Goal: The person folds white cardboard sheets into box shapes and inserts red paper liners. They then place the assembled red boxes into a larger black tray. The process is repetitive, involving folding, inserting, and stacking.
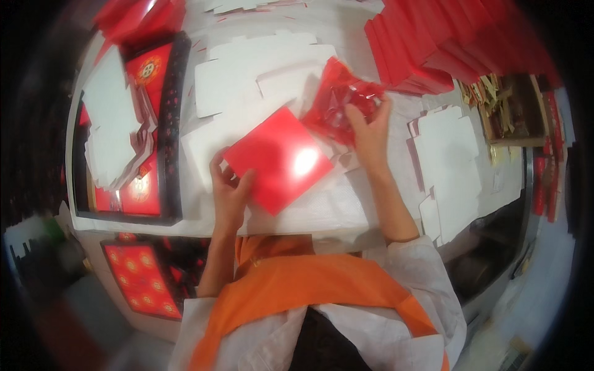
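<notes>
A flat-sided, glossy red box (pixel 272 157) is tilted over the middle of the table, its left corner gripped between the thumb and fingers of my left hand (pixel 231 190). Just right of it, my right hand (pixel 371 127) is closed on a shiny red plastic packet (pixel 339 102). What the packet contains cannot be made out. Behind the box, white unfolded carton blanks (pixel 247 68) lie spread on the pale table covering (pixel 322 213).
At the left, a dark-rimmed red tray (pixel 170 136) bears stacked white blanks (pixel 111 117). Red boxes (pixel 408 52) are piled at the far right, near a wooden box (pixel 516 111) of gold strips. More blanks (pixel 448 170) lie right of my arm. A patterned red panel (pixel 139 278) stands below the table edge.
</notes>
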Available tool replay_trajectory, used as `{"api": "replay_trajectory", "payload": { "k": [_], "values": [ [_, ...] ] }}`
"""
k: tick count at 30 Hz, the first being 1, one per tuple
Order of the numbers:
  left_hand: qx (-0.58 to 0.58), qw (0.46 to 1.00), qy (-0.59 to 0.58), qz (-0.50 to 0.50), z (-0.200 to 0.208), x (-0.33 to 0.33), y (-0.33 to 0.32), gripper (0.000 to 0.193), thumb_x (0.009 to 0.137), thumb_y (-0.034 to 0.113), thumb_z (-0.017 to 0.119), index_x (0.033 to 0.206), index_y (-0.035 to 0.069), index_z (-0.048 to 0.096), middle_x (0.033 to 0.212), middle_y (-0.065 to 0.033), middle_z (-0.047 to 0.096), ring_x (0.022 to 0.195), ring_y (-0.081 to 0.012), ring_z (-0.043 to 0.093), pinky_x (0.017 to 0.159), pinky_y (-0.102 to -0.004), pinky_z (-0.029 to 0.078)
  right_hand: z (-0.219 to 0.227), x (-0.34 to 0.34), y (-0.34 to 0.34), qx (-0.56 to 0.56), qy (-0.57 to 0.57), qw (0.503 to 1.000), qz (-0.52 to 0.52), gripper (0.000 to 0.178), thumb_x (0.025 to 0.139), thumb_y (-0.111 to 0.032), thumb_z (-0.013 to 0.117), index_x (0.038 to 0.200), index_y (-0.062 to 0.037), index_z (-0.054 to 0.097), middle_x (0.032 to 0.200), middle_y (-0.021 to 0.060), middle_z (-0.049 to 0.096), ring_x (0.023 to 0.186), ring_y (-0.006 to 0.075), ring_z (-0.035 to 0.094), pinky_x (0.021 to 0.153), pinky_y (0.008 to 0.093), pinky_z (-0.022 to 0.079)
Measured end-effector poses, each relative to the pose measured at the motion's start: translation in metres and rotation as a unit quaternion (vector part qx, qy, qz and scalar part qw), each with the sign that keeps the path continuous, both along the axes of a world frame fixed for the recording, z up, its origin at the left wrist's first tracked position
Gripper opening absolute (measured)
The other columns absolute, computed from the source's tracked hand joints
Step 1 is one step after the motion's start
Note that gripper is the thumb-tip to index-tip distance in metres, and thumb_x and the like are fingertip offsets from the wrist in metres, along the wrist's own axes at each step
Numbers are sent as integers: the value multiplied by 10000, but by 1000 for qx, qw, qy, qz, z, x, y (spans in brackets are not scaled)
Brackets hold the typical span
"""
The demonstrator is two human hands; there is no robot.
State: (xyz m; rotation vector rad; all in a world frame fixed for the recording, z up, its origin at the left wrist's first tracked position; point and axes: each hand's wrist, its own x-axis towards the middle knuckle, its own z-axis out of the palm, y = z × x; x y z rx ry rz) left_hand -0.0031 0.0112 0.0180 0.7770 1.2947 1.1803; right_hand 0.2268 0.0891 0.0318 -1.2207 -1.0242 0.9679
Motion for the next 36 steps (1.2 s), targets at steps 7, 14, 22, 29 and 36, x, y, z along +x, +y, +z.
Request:
{"api": "replay_trajectory", "payload": {
  "k": [7, 14, 22, 29, 36],
  "values": [
    [-11, 999, -37, 13, -5, -4, -3, 614, 786, 93, 622, 1276, 52, 254, 1130, -173, 481, 991, -222, 523, 773, -306, 480, -10, -5, -9, -111, -84, 988, 71, 348, 809, -90, 593, 1089, 19, 418, 1081, 139, 525, 938, 187, 546, 805, 299, 452],
    [6, 998, -57, 25, -7, -3, 0, 596, 790, 62, 605, 1274, 53, 258, 1117, -166, 483, 993, -215, 517, 788, -292, 469, -19, 15, -15, 101, -518, 809, 259, 222, 828, -166, 517, 977, -31, 612, 1165, 138, 520, 1152, 322, 402, 1009, 396, 273],
    [100, 990, -47, 93, -10, 15, -15, 604, 765, 44, 609, 1264, 63, 269, 1145, -130, 462, 1044, -184, 475, 860, -306, 429, 20, 7, -63, -14, -229, 964, 134, 245, 863, -83, 467, 1078, -9, 559, 1041, 102, 530, 891, 162, 516, 775, 281, 436],
    [3, 999, -35, 3, -22, 12, -79, 608, 749, 32, 615, 1256, 57, 281, 1175, -101, 426, 1042, -199, 462, 930, -311, 360, 6, -5, -85, -49, -135, 978, 153, 184, 880, -76, 433, 945, 7, 584, 826, 45, 500, 752, 98, 474, 664, 234, 398],
    [39, 988, -24, -149, 0, -8, -104, 544, 859, 52, 511, 1337, 47, 252, 1204, -139, 467, 1112, -208, 454, 945, -328, 356, -10, -7, -121, -94, -121, 950, 272, 209, 885, -75, 403, 845, 8, 591, 817, 56, 505, 720, 110, 464, 649, 249, 387]
  ]
}}
